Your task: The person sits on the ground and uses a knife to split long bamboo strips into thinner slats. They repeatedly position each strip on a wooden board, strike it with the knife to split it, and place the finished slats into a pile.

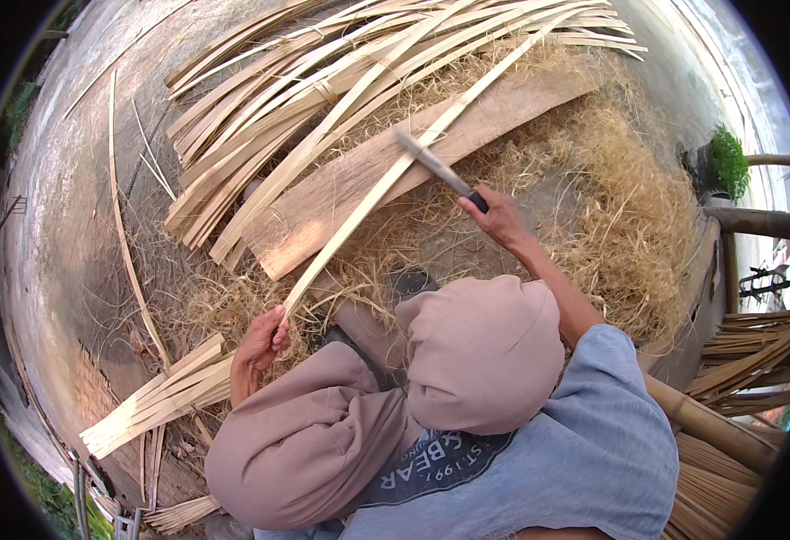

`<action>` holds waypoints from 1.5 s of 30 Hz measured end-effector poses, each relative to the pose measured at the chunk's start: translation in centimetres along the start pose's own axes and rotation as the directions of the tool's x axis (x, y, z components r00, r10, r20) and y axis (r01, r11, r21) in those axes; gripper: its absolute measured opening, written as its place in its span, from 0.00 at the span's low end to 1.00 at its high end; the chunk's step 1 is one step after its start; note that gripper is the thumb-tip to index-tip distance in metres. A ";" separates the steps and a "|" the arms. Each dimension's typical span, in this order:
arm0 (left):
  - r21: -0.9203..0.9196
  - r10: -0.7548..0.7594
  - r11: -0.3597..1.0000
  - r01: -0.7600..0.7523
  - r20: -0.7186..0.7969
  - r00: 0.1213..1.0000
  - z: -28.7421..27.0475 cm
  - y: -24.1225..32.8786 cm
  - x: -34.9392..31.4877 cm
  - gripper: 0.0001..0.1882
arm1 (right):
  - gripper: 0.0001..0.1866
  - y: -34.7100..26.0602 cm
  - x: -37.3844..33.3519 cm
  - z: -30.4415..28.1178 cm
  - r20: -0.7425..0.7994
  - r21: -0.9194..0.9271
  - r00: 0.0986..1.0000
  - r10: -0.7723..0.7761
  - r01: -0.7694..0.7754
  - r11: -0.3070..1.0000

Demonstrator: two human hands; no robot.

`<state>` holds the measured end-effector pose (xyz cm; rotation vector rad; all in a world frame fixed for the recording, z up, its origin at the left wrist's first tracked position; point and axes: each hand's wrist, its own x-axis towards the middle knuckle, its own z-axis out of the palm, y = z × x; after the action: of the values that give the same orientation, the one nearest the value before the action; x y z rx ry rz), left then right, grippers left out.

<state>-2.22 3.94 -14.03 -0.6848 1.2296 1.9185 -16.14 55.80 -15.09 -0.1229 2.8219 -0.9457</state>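
Pale wood, cut to a long thin strip, runs up and away from our left hand, which has its fingers and thumb closed round the near end. Nearly all of the strip lies beyond that grip, slanting to the upper right across a broad wooden board and on over the edge of a large spread of strips. Our right hand is wrapped round the black handle of a knife, well apart from the left and to the right of the strip. From there the blade points up and left and crosses the strip over the board; it is slightly blurred, and we cannot tell whether its edge touches the wood. Curly shavings heap up to the right of the board and scatter round our feet. Near our left wrist a small stack of strips fans out toward the lower left, beside our bent knee in mauve trousers. Farther left, one narrow strip lies alone on the grey ground
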 end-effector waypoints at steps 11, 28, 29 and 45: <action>0.045 -0.118 0.990 0.133 -0.247 0.962 -5.9 -0.4 -8.5 0.21 | 0.30 8.5 4.0 -7.4 -0.423 0.329 0.779 0.463 -0.344 0.879; 0.848 0.693 0.490 -0.204 -0.237 0.680 6.7 -2.2 2.5 0.21 | 0.27 -3.5 1.4 -0.3 -0.063 0.096 0.980 0.188 -0.182 0.979; 0.865 0.715 0.455 -0.210 -0.214 0.665 7.5 -1.9 2.6 0.21 | 0.27 -3.6 1.8 -1.0 -0.110 0.083 0.971 0.211 -0.202 0.976; 0.653 0.457 0.749 -0.111 -0.388 0.800 -0.7 -6.2 -3.4 0.19 | 0.30 7.5 6.1 -4.6 -0.326 0.192 0.882 0.341 -0.291 0.937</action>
<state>4.79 3.89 -14.93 -0.7102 2.3053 1.4323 -23.20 63.71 -16.78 0.5694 2.9383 -1.1750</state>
